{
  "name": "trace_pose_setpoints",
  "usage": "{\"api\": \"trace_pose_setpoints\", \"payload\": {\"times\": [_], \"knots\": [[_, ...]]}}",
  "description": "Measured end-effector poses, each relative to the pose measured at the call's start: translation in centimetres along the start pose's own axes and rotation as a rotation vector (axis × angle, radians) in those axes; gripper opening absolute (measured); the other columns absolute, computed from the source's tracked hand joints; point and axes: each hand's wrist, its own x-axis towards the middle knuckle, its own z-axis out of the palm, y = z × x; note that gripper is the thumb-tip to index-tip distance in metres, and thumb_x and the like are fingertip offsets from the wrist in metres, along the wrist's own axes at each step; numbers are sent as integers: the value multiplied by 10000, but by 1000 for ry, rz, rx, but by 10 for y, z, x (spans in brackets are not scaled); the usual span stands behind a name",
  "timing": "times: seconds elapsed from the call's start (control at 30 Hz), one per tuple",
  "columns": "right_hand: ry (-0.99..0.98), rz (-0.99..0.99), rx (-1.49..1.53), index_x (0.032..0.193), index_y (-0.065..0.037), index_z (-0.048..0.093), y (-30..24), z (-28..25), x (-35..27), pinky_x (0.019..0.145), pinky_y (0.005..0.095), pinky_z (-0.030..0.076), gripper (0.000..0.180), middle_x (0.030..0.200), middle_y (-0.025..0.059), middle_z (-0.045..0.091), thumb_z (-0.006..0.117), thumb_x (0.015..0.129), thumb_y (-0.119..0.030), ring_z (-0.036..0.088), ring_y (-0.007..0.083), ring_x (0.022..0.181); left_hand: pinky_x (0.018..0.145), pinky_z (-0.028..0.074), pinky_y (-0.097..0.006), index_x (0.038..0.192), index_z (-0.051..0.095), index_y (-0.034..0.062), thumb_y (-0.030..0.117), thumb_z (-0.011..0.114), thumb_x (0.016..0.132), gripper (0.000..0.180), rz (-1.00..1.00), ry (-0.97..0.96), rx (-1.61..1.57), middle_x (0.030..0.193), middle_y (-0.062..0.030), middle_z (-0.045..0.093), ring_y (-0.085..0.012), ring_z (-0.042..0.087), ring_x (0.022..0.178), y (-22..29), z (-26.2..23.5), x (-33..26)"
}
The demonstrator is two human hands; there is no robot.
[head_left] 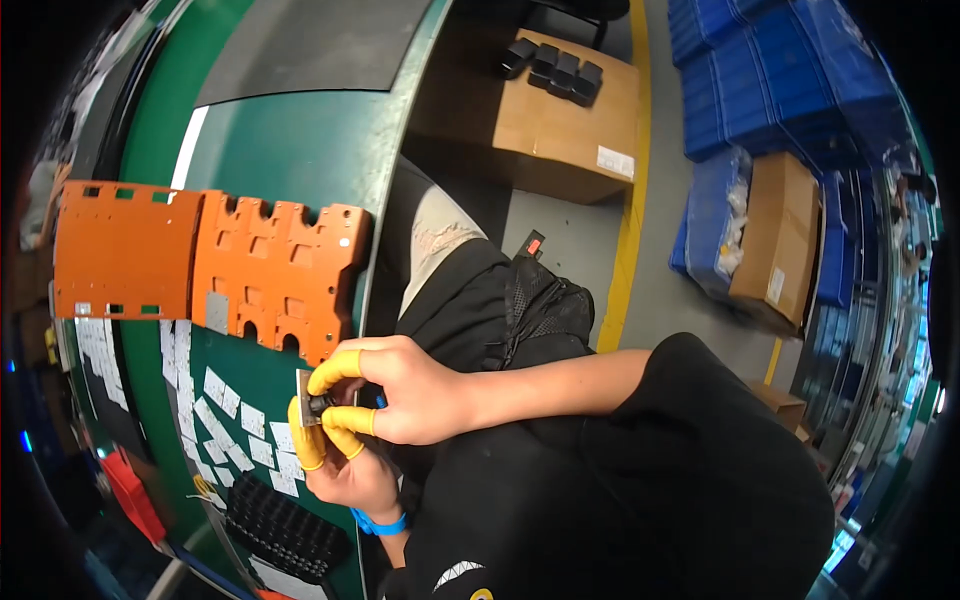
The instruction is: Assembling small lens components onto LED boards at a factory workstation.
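Note:
Both my hands meet at the near edge of the green table (290,150), their fingertips in yellow finger cots. Between them is a small flat pale plate (304,398) with a black part (321,404) against its side; fingers hide much of both. My right hand (410,385) pinches the black part from above and behind. My left hand (350,475), with a blue band at the wrist, grips the plate from below. Just beyond the hands lies an orange fixture with notches (270,265), beside a flatter orange panel (125,250). Small white pieces (235,430) are scattered on the table.
A pack of black parts (285,525) lies at the table's near left. Grey mat (310,45) covers the far end. On the floor right stand a cardboard box (565,125) with black blocks (555,72) on top, blue bins (765,85) and an open carton (780,235).

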Motion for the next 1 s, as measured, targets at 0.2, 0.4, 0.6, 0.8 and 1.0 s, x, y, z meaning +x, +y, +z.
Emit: {"api": "trace_pose_setpoints", "payload": {"times": [0.2,0.4,0.6,0.8,1.0], "knots": [[132,45,65,1059,37,640,-6,-15,-7,721,288,562,271,926,122,667,724,807,-15,688,188,808,908,533,-381,1286,516,-125,0,531,978,333,68,-125,127,1223,-230,610,-279,646,1018,7,7,18],[216,333,412,1001,76,628,3,-16,-29,710,268,565,173,827,125,694,688,854,8,705,144,794,951,511,-426,1307,499,-112,-61,574,920,397,2,-280,92,1271,-240,583,-316,633,1070,-5,-7,12],[276,350,523,1008,72,613,8,-44,-42,724,278,565,169,863,130,706,672,857,25,711,165,819,893,547,-408,1296,502,-115,-44,595,921,393,26,-349,218,1176,-223,622,-289,662,993,13,35,9],[274,358,658,1046,51,601,20,-77,-49,769,292,567,199,926,133,706,655,855,48,709,181,882,878,562,-386,1307,496,-106,16,605,942,400,34,-344,354,1155,-207,641,-264,682,958,28,76,5],[264,386,787,1003,57,600,27,-98,-51,767,287,570,177,898,130,710,688,862,-4,714,188,862,886,567,-413,1332,476,-86,27,620,931,440,-28,-352,468,1246,-228,608,-300,684,995,35,90,0]]}}
